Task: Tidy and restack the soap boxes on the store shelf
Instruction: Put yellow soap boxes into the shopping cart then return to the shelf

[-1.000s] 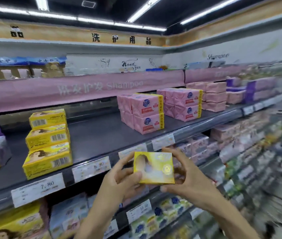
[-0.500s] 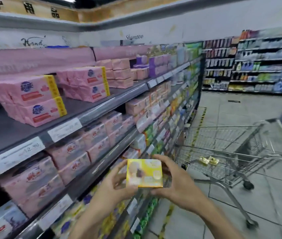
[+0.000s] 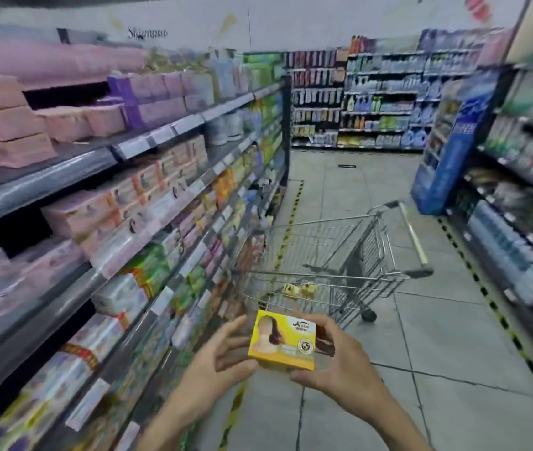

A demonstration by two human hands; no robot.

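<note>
— Where is the soap box [image 3: 283, 341]?
— Between both sets of fingers, printed face toward the camera. The left hand [image 3: 216, 362] grips its left edge with the thumb at the lower corner. The right hand [image 3: 340, 362] curls round the right edge.
— Its long side?
— It runs from fingertips to fingertips, roughly level.
— And the shelf [image 3: 47, 179]?
— Left of the left fingers, so that hand is nearer.
— Room to move?
— The cart [image 3: 323, 275] stands beyond the fingertips, apart from them. Bare floor [image 3: 454, 336] lies below and to the right.
— Its slot?
— Too blurred to tell; probably it's leftward.
</note>
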